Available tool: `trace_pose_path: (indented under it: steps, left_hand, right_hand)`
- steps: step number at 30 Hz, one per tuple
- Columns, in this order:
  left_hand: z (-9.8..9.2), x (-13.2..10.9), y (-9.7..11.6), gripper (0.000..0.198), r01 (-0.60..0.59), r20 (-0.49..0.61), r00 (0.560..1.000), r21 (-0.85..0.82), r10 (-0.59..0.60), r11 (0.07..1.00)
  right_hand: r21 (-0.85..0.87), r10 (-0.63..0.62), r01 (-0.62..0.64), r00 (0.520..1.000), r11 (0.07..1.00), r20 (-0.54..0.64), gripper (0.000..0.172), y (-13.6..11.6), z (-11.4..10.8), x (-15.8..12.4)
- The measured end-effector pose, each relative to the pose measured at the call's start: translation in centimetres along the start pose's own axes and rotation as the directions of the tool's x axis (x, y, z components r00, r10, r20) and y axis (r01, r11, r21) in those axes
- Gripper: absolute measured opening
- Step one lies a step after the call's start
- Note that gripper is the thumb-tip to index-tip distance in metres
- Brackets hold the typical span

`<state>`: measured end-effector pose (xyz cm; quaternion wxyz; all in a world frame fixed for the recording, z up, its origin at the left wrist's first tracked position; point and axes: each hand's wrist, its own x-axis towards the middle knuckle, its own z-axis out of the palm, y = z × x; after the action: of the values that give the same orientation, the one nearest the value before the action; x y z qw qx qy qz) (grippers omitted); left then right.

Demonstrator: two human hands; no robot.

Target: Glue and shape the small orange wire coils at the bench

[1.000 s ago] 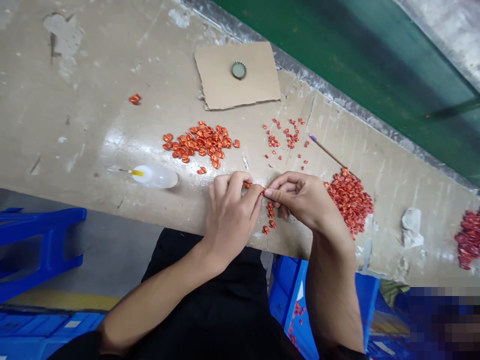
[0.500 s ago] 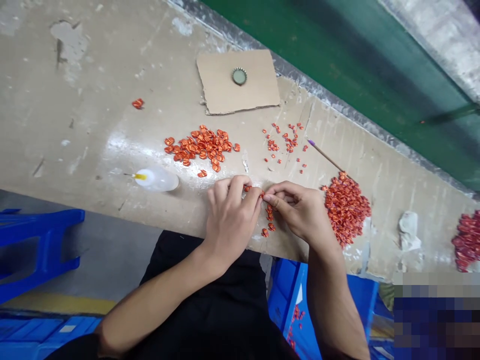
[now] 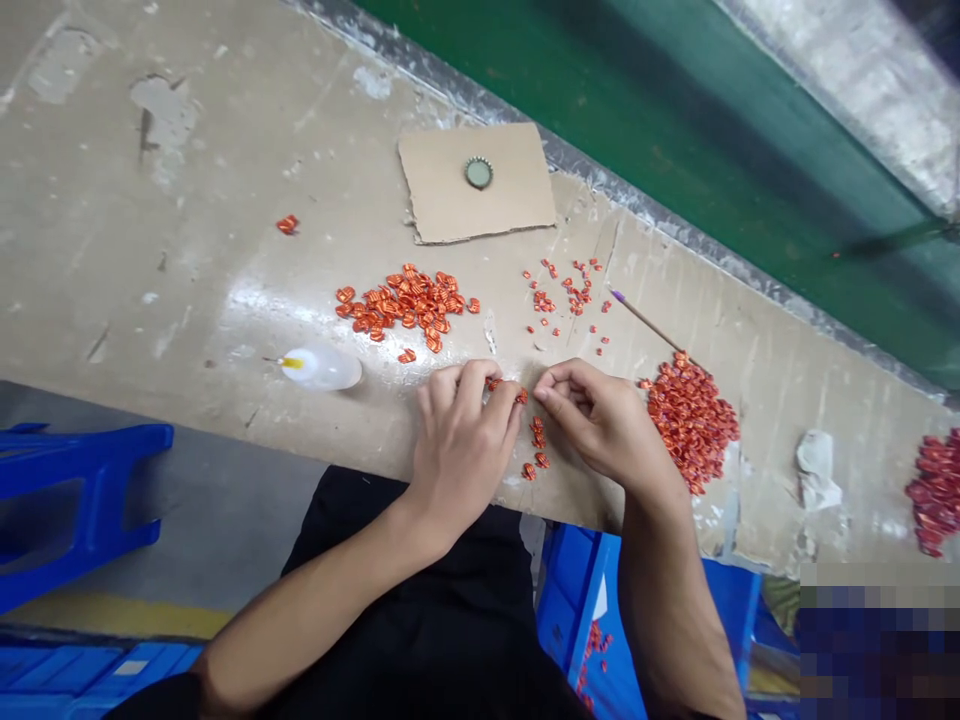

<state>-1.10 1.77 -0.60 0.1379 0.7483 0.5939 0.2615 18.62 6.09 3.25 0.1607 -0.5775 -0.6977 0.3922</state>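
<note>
My left hand (image 3: 461, 440) rests on the worn bench, fingertips pinched on a small crimped orange piece (image 3: 521, 397), with another piece (image 3: 493, 383) against its fingers. My right hand (image 3: 592, 415) sits just to the right, fingers curled and thumb apart, holding nothing I can see. A few crimped pieces (image 3: 537, 445) lie between my hands. Beyond them are a heap of orange pieces (image 3: 405, 310) and scattered tiny bits (image 3: 562, 295). A denser red-orange heap (image 3: 691, 422) lies right of my right hand.
A white glue bottle with a yellow nozzle (image 3: 322, 368) lies left. A bottle cap (image 3: 478, 173) sits on cardboard (image 3: 442, 215). A purple-tipped stick (image 3: 649, 322) and crumpled white paper (image 3: 814, 470) lie right. A blue crate (image 3: 592, 640) stands below the bench edge.
My right hand has drawn back rightward from my left fingertips, and its fingers have parted. The view has shifted, so the bench items sit slightly lower in the frame.
</note>
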Motion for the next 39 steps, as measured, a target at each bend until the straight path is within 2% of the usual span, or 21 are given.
trace_pose_path:
  steps: [3,7,12,23,28,32,39]
  left_hand:
    - [-0.1,0.0,0.0,0.004,0.009,0.007,1.000,0.001,-0.009,1.000]
    - [-0.1,0.0,0.0,0.005,0.009,0.014,1.000,-0.007,-0.009,1.000]
    - [-0.1,0.0,0.0,0.003,0.003,0.005,1.000,0.001,-0.003,1.000]
    - [-0.1,0.0,0.0,0.006,0.007,0.014,1.000,0.011,-0.007,1.000]
    - [-0.2,0.0,0.1,0.006,0.025,0.029,0.999,0.000,-0.025,1.000]
    - [-0.5,0.0,0.2,0.006,0.029,0.029,0.999,-0.004,-0.029,1.000]
    - [-0.7,0.1,0.2,0.009,0.035,0.007,0.999,0.006,-0.035,0.999]
  right_hand:
    - [0.003,0.037,-0.036,0.998,0.999,-0.051,0.014,-0.2,0.0,0.0]
    - [0.029,0.055,-0.054,0.998,0.998,-0.027,0.015,-0.3,0.3,-0.6]
    - [-0.034,0.014,-0.015,0.999,0.999,-0.032,0.006,-0.3,1.0,-1.5]
    - [-0.141,-0.117,0.111,0.993,0.984,-0.034,0.013,-0.3,1.1,-1.2]
    - [-0.176,-0.121,0.115,0.992,0.978,-0.026,0.011,-0.1,1.2,-1.1]
    - [-0.200,-0.130,0.125,0.991,0.972,-0.010,0.016,-0.1,1.1,-1.1]
    - [-0.161,-0.153,0.148,0.988,0.976,-0.019,0.018,0.0,1.2,-1.3]
